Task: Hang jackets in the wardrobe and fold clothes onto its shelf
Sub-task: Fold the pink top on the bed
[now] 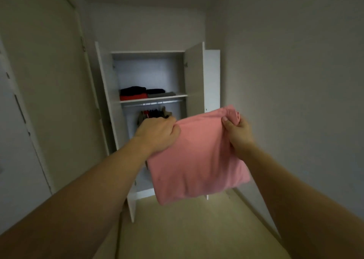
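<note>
A folded pink garment (197, 160) hangs in the air in front of the open white wardrobe (149, 52). My left hand (157, 133) grips its upper left corner and my right hand (238, 132) pinches its upper right corner. On the wardrobe shelf (177, 96) lie folded clothes: a black piece on a red one (134, 96) at the left, a dark piece on a grey one (161, 94) beside them. Under the shelf, jackets (155, 114) hang from the rail, partly hidden behind my left hand and the pink garment.
Both wardrobe doors stand open, the left door (110, 124) reaching toward me and the right door (195, 77) swung back to the wall. A tall closed door (45, 93) lines the left side. A pale wall runs along the right, with light flooring (197, 229) below.
</note>
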The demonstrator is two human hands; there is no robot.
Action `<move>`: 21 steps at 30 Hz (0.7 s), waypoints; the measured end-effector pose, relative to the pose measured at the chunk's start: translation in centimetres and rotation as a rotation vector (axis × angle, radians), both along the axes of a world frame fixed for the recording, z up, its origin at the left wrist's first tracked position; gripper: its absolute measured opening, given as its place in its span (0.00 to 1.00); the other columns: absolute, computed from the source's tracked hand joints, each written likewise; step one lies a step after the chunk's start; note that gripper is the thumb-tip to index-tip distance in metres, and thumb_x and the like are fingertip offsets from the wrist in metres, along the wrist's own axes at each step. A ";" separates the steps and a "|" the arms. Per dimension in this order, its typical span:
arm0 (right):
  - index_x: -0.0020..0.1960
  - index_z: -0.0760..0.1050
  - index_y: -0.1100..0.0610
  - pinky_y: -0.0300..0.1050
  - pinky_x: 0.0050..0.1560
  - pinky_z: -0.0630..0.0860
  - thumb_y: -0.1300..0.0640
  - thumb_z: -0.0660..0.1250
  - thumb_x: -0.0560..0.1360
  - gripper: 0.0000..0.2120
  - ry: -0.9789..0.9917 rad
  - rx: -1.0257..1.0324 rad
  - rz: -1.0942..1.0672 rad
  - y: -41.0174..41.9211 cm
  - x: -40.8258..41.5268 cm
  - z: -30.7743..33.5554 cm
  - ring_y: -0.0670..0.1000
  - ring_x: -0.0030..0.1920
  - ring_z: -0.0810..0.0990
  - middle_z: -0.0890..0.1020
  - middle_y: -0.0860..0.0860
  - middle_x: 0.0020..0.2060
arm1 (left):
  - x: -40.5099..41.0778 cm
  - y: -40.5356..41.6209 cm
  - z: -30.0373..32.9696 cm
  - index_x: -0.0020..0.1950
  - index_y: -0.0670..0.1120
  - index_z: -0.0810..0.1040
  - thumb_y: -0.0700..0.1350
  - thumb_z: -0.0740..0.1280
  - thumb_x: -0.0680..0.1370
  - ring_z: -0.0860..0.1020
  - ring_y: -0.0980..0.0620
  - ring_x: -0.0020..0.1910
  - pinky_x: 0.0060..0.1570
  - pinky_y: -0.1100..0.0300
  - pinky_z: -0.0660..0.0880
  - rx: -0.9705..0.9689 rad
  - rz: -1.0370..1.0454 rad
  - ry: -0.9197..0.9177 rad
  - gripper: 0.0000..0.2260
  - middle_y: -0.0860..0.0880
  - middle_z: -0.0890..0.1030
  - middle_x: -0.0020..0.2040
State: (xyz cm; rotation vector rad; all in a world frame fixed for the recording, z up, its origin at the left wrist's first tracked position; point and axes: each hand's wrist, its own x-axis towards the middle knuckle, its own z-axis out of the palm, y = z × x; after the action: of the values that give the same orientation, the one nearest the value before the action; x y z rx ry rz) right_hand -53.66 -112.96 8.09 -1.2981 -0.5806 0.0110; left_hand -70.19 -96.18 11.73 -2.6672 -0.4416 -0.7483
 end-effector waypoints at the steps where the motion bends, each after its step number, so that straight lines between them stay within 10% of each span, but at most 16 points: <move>1: 0.45 0.77 0.50 0.29 0.38 0.73 0.56 0.67 0.77 0.03 -0.008 0.001 0.013 2.7 1.5 0.4 0.36 0.39 0.79 0.81 0.43 0.41 | 1.1 2.3 0.6 0.56 0.45 0.71 0.52 0.50 0.82 0.79 0.41 0.41 0.37 0.54 0.68 0.012 0.013 -0.001 0.15 0.43 0.81 0.45; 6: 0.49 0.77 0.51 0.44 0.52 0.76 0.55 0.66 0.78 0.02 -0.016 -0.001 0.068 15.8 8.4 1.7 0.50 0.48 0.80 0.82 0.51 0.47 | 7.0 14.4 2.7 0.60 0.44 0.70 0.51 0.51 0.83 0.79 0.42 0.41 0.35 0.54 0.64 0.109 0.062 0.001 0.15 0.44 0.81 0.44; 21: 0.44 0.74 0.48 0.41 0.45 0.73 0.54 0.64 0.79 0.05 -0.080 -0.065 0.046 52.8 31.0 4.8 0.45 0.45 0.78 0.80 0.46 0.44 | 31.1 52.9 3.1 0.57 0.42 0.70 0.49 0.55 0.81 0.71 0.47 0.31 0.31 0.56 0.62 0.139 0.073 -0.106 0.13 0.45 0.80 0.40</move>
State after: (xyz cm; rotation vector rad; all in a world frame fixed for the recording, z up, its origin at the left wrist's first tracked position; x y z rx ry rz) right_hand -22.68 -60.11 12.91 -1.3525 -0.6835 0.0162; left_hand -39.06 -43.28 14.87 -2.4773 -0.4920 -0.8682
